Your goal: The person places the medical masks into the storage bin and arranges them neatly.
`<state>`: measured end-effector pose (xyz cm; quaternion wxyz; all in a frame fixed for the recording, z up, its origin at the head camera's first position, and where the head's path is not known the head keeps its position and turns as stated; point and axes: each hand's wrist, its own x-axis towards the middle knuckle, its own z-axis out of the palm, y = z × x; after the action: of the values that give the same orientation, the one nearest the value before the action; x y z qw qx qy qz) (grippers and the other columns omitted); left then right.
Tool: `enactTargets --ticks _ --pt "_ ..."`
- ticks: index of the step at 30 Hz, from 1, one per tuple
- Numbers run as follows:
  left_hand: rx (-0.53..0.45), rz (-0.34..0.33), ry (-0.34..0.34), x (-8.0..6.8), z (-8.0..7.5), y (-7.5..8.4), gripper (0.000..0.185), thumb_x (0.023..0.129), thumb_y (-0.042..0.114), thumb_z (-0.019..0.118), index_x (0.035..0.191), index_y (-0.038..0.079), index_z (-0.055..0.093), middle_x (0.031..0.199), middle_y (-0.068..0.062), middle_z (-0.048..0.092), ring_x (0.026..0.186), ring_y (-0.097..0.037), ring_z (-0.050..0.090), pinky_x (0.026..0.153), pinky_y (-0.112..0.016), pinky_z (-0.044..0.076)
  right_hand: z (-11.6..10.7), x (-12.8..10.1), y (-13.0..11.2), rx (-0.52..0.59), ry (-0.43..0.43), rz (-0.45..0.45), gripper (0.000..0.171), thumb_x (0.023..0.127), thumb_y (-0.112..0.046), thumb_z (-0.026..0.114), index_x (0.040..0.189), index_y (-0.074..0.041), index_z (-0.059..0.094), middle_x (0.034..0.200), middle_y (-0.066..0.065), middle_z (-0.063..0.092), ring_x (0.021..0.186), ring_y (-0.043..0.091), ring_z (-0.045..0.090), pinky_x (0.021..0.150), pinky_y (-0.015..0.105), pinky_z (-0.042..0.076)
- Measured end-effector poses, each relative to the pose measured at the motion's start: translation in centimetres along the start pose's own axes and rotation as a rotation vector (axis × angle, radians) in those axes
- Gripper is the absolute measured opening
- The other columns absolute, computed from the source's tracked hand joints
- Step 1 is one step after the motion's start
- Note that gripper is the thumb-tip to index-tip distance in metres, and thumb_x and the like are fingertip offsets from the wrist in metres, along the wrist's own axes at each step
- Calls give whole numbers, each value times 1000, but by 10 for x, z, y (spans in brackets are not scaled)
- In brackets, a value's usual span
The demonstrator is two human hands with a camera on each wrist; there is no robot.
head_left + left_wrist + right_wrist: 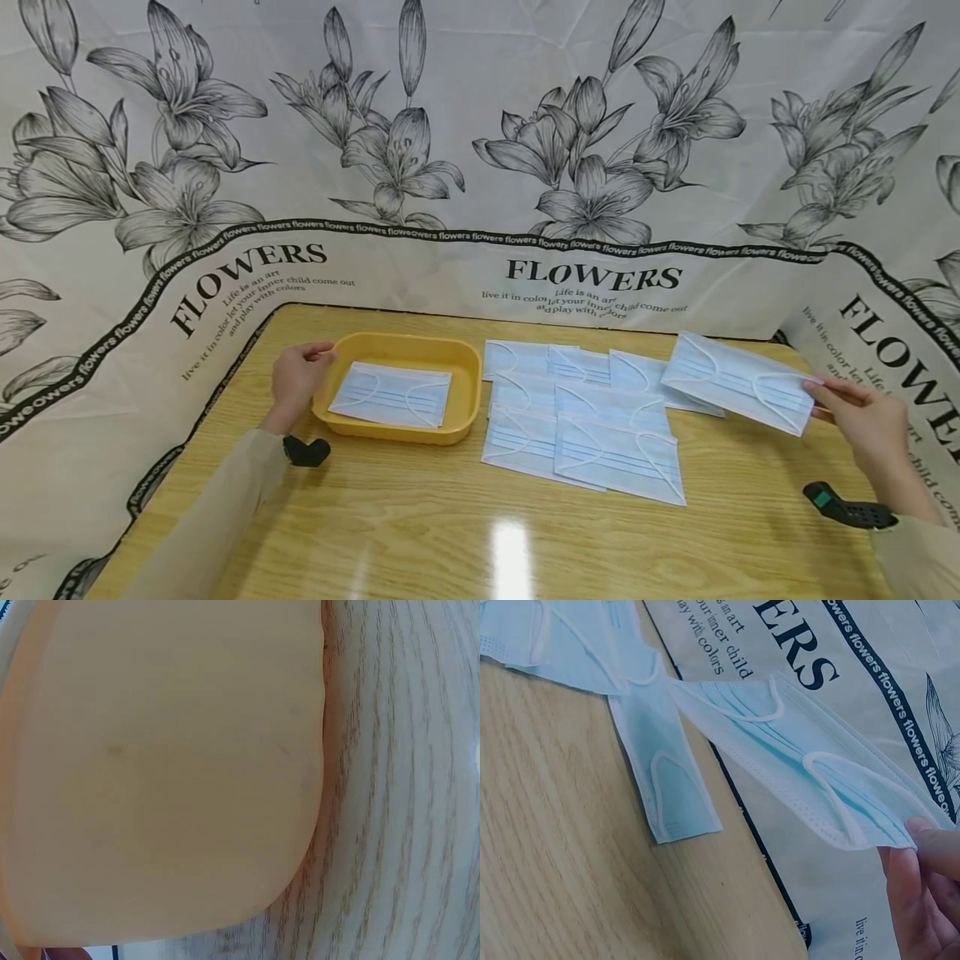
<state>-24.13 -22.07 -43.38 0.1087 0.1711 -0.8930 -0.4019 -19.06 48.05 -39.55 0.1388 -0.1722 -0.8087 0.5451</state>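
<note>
Between the thumb and fingers of my right hand (pixel 873 417), a pale blue face mask (pixel 738 379) is pinched by its right end, raised and tilted over the table. In the right wrist view the mask (pixel 810 761) shows its pleats and white ear loops. My left hand (pixel 296 379) grips the left rim of a yellow plastic basin (pixel 408 433). One mask (pixel 393 396) lies flat inside that basin. In the left wrist view the basin's side wall (pixel 172 765) fills most of the picture, with little of the hand showing.
Several overlapping masks (pixel 600 408) are spread on the wooden table (pixel 420 525) to the right of the basin. A white cloth (pixel 465 167) printed with flowers and lettering stands behind the table and along both sides.
</note>
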Motion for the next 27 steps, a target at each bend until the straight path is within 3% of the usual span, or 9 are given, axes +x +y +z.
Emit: enactTargets --ticks 12,19,27 --pt "-17 0 11 -1 0 0 30 93 26 64 115 6 71 101 -18 70 82 -26 64 56 -23 43 8 -10 -18 197 -32 -3 20 85 -12 72 79 -31 70 70 -23 68 58 -2 65 55 14 51" --pt "-10 -15 4 -1 -1 2 31 93 26 64 115 6 70 103 -18 70 83 -26 64 56 -23 42 24 -15 -20 292 -46 -33 21 85 -7 72 78 -27 73 71 -20 69 59 -3 64 55 13 51" --pt "-23 -28 -1 -2 -1 4 30 93 25 64 115 6 70 104 -18 70 85 -25 63 59 -22 42 42 -22 -21 349 -111 4 14 82 -10 75 82 -24 75 76 -17 71 61 0 65 58 14 52"
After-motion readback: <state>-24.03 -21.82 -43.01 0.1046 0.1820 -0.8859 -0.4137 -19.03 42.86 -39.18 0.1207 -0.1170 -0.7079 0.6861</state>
